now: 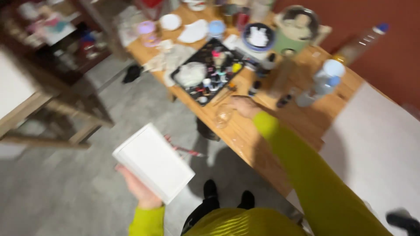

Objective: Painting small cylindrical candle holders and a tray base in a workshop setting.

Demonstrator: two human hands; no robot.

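The left hand (139, 189), low in the left half of the frame, holds a white canvas (153, 162) from beneath; its fingers are under the canvas and mostly hidden, clamped on its lower edge. The canvas is tilted and hangs over the grey floor (65, 188), well apart from the worktop (262, 131).

The right hand (243, 106), on a yellow-green sleeve (302, 170), reaches to the middle of the frame at the worktop's near edge. It is at a clear glass (224, 116) standing there; blur hides whether the fingers are closed on it or only touching.

Just above the glass lies a black tray (209, 70) of small paint bottles, with brushes beside it. In the upper right stand a clear bottle (321, 85) with a white cap and a round green pot (294, 30). A large white sheet (376, 148) fills the right side. Black shoes (227, 194) show at the bottom centre.
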